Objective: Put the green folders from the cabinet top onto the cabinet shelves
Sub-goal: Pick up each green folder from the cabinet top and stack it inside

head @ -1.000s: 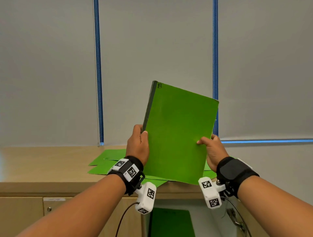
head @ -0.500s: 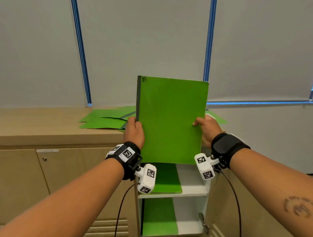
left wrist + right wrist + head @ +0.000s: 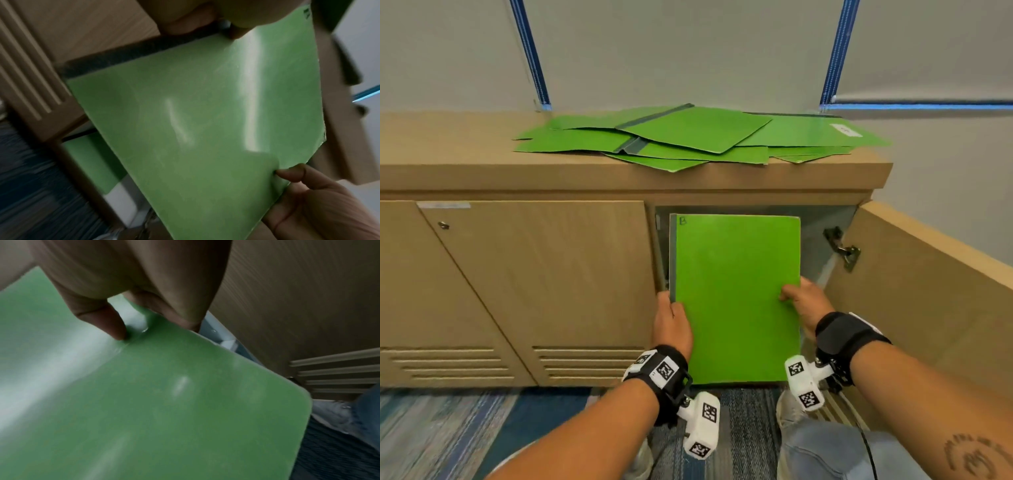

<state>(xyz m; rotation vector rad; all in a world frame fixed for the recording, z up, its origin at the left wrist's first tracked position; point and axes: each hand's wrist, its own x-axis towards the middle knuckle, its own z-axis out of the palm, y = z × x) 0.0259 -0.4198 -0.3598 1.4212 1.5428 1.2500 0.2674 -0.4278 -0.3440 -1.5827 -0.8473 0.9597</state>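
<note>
Held upright in front of the open cabinet compartment [image 3: 822,236], the green folder [image 3: 736,298] covers nearly all of the interior, so the shelves behind it cannot be seen from the head view; only a grey strip of the inside shows above and to the right of it. The left hand [image 3: 672,323] grips the folder's dark spine edge, thumb on the front and the other fingers hidden behind the cover. The right hand [image 3: 806,303] pinches the opposite edge, thumb pressed on the front face and fingers curled behind; the right wrist view shows that thumb [image 3: 107,321] and a finger either side of the cover. Both wrist views are blurred and washed with glare. In the left wrist view another green sheet [image 3: 92,162] lies lower down inside the cabinet, partly hidden by the held folder, and what it rests on is hard to make out. A handwritten letter "B" [image 3: 682,221] sits at the folder's top left corner. On the worktop [image 3: 448,161] above, a loose heap of green folders [image 3: 688,137] overlaps in several directions, some edges hanging just past the front lip; how many there are cannot be counted. One at the right end carries a small white label [image 3: 845,130] whose writing is too small to read. The open door [image 3: 928,291] stands to the right with a metal hinge [image 3: 842,248], and its far end is cut off by the frame. The closed door [image 3: 534,274] to the left has a small lock [image 3: 443,225] and louvred slots [image 3: 585,363] low down.
</note>
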